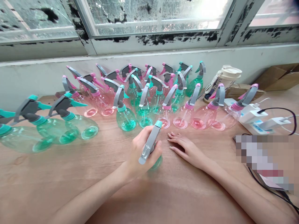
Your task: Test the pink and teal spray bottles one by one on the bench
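My left hand (137,155) is closed around the neck of a green spray bottle (157,163). Its grey sprayer head with a teal nozzle rises above my fingers, and most of the bottle body is hidden behind the hand. My right hand (187,149) lies on the wooden table with its fingers stretched out, holding nothing. Just beyond my hands stands a front row of bottles, with a green spray bottle (126,119) towards the left and a pink spray bottle (203,116) towards the right.
More pink and green bottles crowd behind, by the wall. Several green bottles (84,124) stand at the left. A white cup (225,77), a cardboard piece (275,76), a power strip (257,126) with chargers and cables, and a blurred-out phone-like item (271,182) are at the right.
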Demonstrator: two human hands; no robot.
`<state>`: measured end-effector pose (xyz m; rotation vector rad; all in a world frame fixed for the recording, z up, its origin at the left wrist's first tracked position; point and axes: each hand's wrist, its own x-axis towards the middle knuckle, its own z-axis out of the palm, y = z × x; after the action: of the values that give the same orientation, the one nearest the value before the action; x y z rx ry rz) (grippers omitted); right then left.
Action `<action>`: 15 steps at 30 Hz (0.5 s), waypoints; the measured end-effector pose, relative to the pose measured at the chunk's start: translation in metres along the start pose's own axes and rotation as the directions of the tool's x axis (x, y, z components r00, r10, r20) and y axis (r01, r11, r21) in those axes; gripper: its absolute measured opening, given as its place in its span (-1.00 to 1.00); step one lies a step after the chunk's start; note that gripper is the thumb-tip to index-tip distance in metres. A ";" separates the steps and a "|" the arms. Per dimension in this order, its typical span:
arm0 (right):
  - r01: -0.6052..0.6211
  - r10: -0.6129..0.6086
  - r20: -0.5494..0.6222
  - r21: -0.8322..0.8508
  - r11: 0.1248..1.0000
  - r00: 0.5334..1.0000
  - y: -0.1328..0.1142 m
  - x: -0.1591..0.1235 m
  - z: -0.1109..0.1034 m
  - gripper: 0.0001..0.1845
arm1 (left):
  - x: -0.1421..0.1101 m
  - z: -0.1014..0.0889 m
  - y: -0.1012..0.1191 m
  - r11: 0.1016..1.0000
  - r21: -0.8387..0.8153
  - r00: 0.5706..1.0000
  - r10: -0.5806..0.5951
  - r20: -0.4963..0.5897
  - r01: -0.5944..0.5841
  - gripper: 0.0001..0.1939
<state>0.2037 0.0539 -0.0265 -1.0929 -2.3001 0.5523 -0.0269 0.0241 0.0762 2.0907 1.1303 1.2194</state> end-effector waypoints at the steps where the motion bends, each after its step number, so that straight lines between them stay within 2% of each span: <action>1: 0.000 0.000 0.001 0.001 1.000 1.000 0.000 0.000 0.000 -0.65 | -0.001 0.001 -0.001 1.000 0.001 1.000 0.014 -0.009 -0.014 -0.71; 7: -0.001 0.001 -0.011 0.016 1.000 1.000 -0.002 0.000 -0.001 -0.66 | -0.002 0.004 -0.008 0.998 -0.009 0.997 0.069 -0.020 -0.069 -0.65; 15: 0.001 -0.001 -0.013 0.017 1.000 1.000 0.000 0.000 0.000 -0.65 | -0.002 0.004 -0.008 0.999 -0.021 0.999 0.025 -0.026 -0.026 -0.69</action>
<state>0.2035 0.0539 -0.0260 -1.0848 -2.2808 0.5616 -0.0270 0.0262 0.0674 2.0858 1.1001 1.2676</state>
